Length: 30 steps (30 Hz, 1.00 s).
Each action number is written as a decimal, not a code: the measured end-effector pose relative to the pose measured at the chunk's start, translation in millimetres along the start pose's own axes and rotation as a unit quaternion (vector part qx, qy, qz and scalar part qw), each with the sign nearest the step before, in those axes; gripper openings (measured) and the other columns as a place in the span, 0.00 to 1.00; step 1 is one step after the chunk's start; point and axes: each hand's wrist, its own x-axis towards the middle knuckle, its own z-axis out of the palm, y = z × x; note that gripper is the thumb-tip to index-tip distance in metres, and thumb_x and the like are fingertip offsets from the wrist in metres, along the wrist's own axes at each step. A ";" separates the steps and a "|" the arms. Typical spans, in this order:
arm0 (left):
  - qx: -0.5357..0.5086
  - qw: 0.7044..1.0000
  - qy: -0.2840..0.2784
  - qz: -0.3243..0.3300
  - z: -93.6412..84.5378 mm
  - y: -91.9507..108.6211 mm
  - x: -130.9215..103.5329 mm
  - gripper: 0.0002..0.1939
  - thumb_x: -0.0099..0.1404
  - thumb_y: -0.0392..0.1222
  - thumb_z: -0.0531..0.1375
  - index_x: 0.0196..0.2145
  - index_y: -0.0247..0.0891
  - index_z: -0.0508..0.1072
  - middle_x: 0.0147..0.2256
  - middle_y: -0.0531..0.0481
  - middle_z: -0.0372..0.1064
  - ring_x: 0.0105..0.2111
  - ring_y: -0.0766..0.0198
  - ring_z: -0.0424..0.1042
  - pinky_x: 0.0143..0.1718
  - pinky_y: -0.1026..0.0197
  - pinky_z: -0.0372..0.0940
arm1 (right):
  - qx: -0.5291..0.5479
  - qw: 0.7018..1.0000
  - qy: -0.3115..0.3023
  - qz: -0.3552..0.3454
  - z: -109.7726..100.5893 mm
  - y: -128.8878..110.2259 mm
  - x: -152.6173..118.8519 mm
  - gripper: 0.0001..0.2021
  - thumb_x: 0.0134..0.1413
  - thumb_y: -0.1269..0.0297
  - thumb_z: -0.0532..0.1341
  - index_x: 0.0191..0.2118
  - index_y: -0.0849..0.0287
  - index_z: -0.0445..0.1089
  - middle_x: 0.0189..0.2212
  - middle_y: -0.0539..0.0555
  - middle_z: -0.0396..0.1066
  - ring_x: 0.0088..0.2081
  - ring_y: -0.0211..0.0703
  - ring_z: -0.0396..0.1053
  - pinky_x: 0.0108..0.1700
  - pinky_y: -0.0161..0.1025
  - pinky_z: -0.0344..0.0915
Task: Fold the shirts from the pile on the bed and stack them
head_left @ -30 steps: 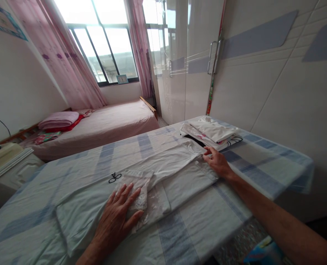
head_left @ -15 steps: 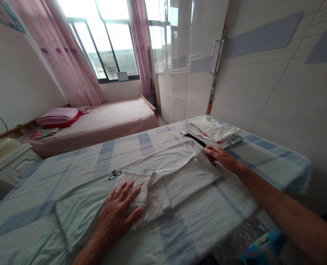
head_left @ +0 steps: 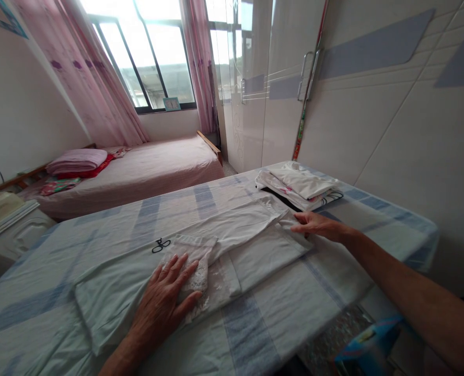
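Observation:
A pale, light-green shirt lies folded lengthwise across the table, with a dark looped motif on it and lace trim. My left hand rests flat, fingers spread, on the lace-edged sleeve end folded over the shirt's middle. At the shirt's right end, my right hand has its thumb and fingers on the edge of the fabric, seeming to pinch it; part of the fingers is hidden. Just beyond that hand sits a stack of folded white clothes with pink and black patterns.
A blue-and-white checked cloth covers the table. Behind it stands a bed with folded bedding. A glossy wardrobe rises at the back right. To the left is a white appliance; a blue bag or box lies low right.
My right hand has shifted slightly right and down along the shirt's edge, its thumb now more stretched out. My left hand stays on the lace. The view has moved a little.

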 end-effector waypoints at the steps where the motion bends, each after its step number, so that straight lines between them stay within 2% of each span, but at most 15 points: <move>1: 0.000 1.000 -0.001 0.000 -0.1 0.0 0.1 0.29 0.64 0.56 0.54 0.62 0.51 0.58 0.63 0.48 0.53 0.61 0.47 0.54 0.58 0.41 0.54 | -0.001 1.000 -0.014 0.006 -1.7 -1.9 -2.6 0.24 0.38 0.45 0.65 0.35 0.62 0.72 0.26 0.50 0.68 0.29 0.37 0.63 0.30 0.33 0.60; 3: 0.001 1.000 -0.004 0.000 -0.1 -0.2 0.1 0.29 0.64 0.56 0.53 0.62 0.51 0.58 0.63 0.49 0.53 0.62 0.47 0.54 0.59 0.41 0.54 | -0.003 0.999 -0.041 0.023 -4.1 -5.1 -7.4 0.23 0.40 0.44 0.64 0.32 0.62 0.72 0.26 0.50 0.68 0.29 0.37 0.63 0.31 0.34 0.60; 9: 0.004 1.000 -0.007 -0.003 0.5 -1.4 -0.6 0.29 0.64 0.56 0.53 0.61 0.50 0.59 0.63 0.50 0.53 0.62 0.47 0.53 0.59 0.42 0.54 | -0.012 0.997 -0.068 0.019 -8.0 -2.9 -14.6 0.21 0.36 0.45 0.66 0.28 0.61 0.71 0.24 0.49 0.66 0.30 0.39 0.63 0.32 0.35 0.59; 15: 0.013 1.000 -0.004 0.002 1.9 -1.9 -0.5 0.29 0.64 0.56 0.53 0.61 0.49 0.59 0.63 0.49 0.53 0.62 0.47 0.53 0.58 0.41 0.54 | -0.087 0.995 -0.058 -0.003 -14.4 13.9 -15.4 0.22 0.40 0.43 0.62 0.27 0.61 0.69 0.22 0.48 0.64 0.28 0.38 0.61 0.30 0.34 0.55; 22: 0.025 1.000 -0.006 0.007 3.9 -3.1 -0.6 0.29 0.65 0.57 0.52 0.61 0.49 0.59 0.63 0.49 0.53 0.62 0.47 0.53 0.58 0.41 0.55 | -0.293 0.956 0.025 -0.004 -9.8 26.3 -22.0 0.16 0.48 0.49 0.56 0.24 0.57 0.62 0.22 0.46 0.61 0.26 0.37 0.59 0.27 0.34 0.49; 26: 0.028 1.000 -0.007 0.005 3.9 -3.6 -1.0 0.29 0.65 0.57 0.52 0.61 0.49 0.59 0.63 0.49 0.53 0.62 0.48 0.53 0.58 0.41 0.55 | -0.345 0.936 0.055 0.041 -6.2 25.7 -27.0 0.12 0.52 0.54 0.54 0.30 0.57 0.67 0.24 0.48 0.68 0.28 0.40 0.65 0.29 0.35 0.54; 28: 0.029 1.000 -0.008 0.005 3.9 -3.7 -1.1 0.29 0.65 0.57 0.52 0.62 0.49 0.59 0.63 0.49 0.52 0.62 0.48 0.53 0.58 0.41 0.55 | -0.402 0.906 0.119 0.062 -3.9 24.1 -29.3 0.10 0.52 0.60 0.53 0.35 0.57 0.68 0.28 0.51 0.72 0.32 0.44 0.68 0.33 0.38 0.58; 30: 0.029 1.000 -0.008 0.005 4.0 -3.7 -1.1 0.29 0.65 0.58 0.52 0.62 0.49 0.58 0.63 0.50 0.52 0.62 0.48 0.53 0.58 0.41 0.55 | -0.461 0.866 0.191 0.023 1.0 21.3 -30.9 0.11 0.52 0.63 0.53 0.39 0.58 0.69 0.35 0.56 0.73 0.40 0.50 0.69 0.39 0.43 0.60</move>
